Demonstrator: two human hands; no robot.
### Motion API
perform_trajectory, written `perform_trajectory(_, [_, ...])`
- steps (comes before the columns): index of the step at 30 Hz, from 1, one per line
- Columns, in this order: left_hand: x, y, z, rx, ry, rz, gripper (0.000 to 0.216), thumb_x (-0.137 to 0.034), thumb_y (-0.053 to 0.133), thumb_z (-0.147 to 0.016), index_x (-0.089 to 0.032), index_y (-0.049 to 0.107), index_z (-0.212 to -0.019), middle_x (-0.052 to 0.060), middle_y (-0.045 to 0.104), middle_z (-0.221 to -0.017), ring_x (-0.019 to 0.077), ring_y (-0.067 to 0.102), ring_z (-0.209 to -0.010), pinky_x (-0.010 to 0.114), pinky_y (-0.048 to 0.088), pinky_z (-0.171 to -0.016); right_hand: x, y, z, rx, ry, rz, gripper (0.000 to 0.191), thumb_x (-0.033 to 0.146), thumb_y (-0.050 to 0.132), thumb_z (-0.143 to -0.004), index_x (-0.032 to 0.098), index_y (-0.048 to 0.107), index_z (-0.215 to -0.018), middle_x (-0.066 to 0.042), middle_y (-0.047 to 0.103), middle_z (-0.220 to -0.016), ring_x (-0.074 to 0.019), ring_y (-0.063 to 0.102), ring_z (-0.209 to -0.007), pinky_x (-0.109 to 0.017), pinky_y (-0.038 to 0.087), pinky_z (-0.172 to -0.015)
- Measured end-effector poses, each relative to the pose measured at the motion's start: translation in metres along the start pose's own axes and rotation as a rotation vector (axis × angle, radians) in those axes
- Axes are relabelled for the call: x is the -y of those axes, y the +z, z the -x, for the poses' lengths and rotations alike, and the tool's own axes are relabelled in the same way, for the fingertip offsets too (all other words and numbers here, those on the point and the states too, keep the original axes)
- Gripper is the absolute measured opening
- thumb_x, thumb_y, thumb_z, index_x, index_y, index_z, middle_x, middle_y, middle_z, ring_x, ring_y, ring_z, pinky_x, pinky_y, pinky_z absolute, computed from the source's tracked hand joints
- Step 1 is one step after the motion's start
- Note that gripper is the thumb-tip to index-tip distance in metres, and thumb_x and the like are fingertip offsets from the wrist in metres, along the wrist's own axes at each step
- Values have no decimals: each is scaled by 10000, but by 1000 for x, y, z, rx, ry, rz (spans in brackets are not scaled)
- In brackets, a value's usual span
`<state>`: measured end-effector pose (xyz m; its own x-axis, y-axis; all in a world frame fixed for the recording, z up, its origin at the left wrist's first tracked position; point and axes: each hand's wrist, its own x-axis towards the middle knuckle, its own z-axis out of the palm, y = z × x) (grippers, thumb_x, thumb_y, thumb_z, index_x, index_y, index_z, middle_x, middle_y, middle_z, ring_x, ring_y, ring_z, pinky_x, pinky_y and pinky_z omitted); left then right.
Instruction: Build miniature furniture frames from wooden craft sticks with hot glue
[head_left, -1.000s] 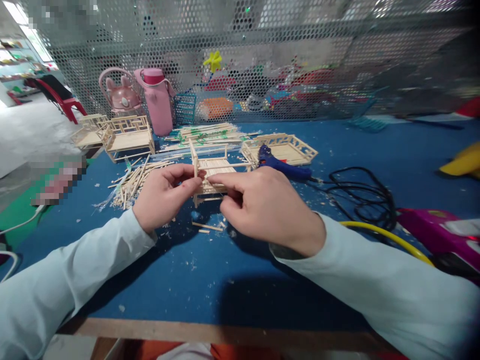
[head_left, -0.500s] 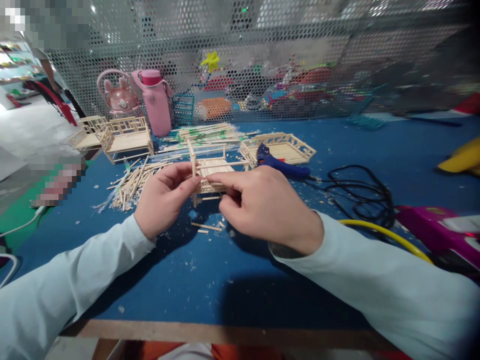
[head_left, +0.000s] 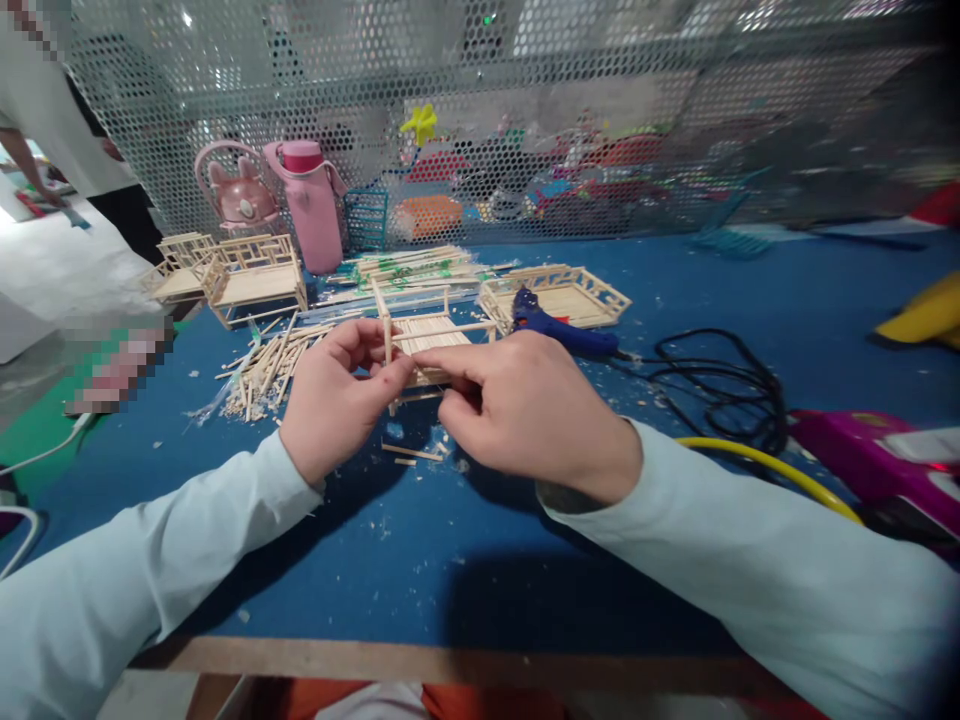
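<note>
The left hand (head_left: 337, 405) is shifted slightly towards the blue glue gun (head_left: 562, 333) since the earlier frame, and the stick frame (head_left: 424, 340), just left of that gun, is pinched at its near edge by it and by the right hand (head_left: 532, 415), apparently so that a joint is steadied.

lower centre: bare table (head_left: 390, 570) between the sleeves, crumbs only, open.
centre: left hand (head_left: 337, 400) and right hand (head_left: 525, 410) both pinch the frame (head_left: 424, 340), blocking the middle; scraps (head_left: 409, 455) lie under it.
left of centre: stick pile (head_left: 270, 365) just beside left hand.
upper left: benches (head_left: 251, 275) and bottle (head_left: 315, 205), crowded.
behind frame: bundle (head_left: 412, 268) and tray (head_left: 577, 295), narrow gaps.
right of centre: glue gun (head_left: 566, 335) just behind right hand, cable (head_left: 720, 385) beyond.
right edge: hose (head_left: 772, 470), purple casing (head_left: 870, 465).
upper right: open blue strip above the cable.
top: mesh (head_left: 600, 100) closes the back.
</note>
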<state>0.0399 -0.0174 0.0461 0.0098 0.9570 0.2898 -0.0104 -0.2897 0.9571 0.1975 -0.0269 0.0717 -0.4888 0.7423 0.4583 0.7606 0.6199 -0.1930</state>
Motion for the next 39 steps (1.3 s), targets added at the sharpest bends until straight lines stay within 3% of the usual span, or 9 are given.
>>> perform_trajectory(6, [-3,2,1,5,-13,-47,216,-125,674,-656,-149,524,-810,-35,580,-664,64,521,-554,183,440,-532,0,-4,-3,-9,20,-125,323,128,477,-659,184,741,-837,18,578,-517,-93,419,-455,-246,300,-500])
perform_trajectory(10, [-2,0,2,18,-15,-73,216,-140,676,-659,-147,521,-808,-28,579,-675,64,518,-553,187,433,-529,-1,-18,0,-229,55,-215,253,127,499,-710,161,727,-812,30,541,-496,-79,399,-425,-240,333,-483])
perform_trajectory(13, [1,-3,2,36,-10,-83,227,-152,683,-658,-149,522,-819,-25,582,-687,68,521,-563,194,436,-540,-8,-26,8,-410,119,-225,251,190,531,-760,155,676,-962,17,570,-611,-86,440,-467,-236,375,-493])
perform_trajectory(15, [5,-6,2,54,-15,-79,233,-158,685,-655,-151,522,-822,-26,581,-698,70,527,-579,197,439,-551,-16,-23,14,-349,147,-209,354,245,584,-749,123,612,-1081,-1,579,-705,-91,464,-493,-238,389,-490])
perform_trajectory(19, [13,-11,7,97,-65,-70,246,-146,682,-641,-150,531,-835,-25,594,-694,76,540,-596,206,450,-582,-34,-3,20,93,103,-203,486,246,648,-728,102,550,-1182,7,599,-669,-110,526,-524,-236,402,-514])
perform_trajectory(21, [16,-13,8,113,-90,-65,233,-118,671,-634,-149,530,-818,-29,595,-672,76,542,-593,206,447,-587,-39,7,20,189,82,-217,483,198,646,-732,123,546,-1198,9,626,-660,-120,566,-564,-233,418,-553])
perform_trajectory(28, [24,-13,3,107,-116,-69,198,-38,626,-629,-147,521,-758,-62,544,-603,44,465,-519,176,380,-528,-41,27,15,128,91,-178,431,199,547,-788,112,530,-1210,-37,652,-705,-151,589,-605,-262,443,-585])
perform_trajectory(34, [27,-14,2,110,-80,-77,182,-43,627,-634,-147,529,-748,-56,553,-598,48,483,-533,178,402,-541,-40,28,18,78,107,-251,492,136,477,-719,130,483,-1211,-9,615,-683,-137,557,-574,-259,436,-581])
perform_trajectory(39, [29,-17,3,120,-94,-43,189,-61,652,-627,-146,541,-756,-50,572,-601,64,518,-552,207,431,-574,-37,28,18,-154,235,-305,265,169,494,-716,157,496,-981,41,517,-592,-109,481,-496,-227,388,-508])
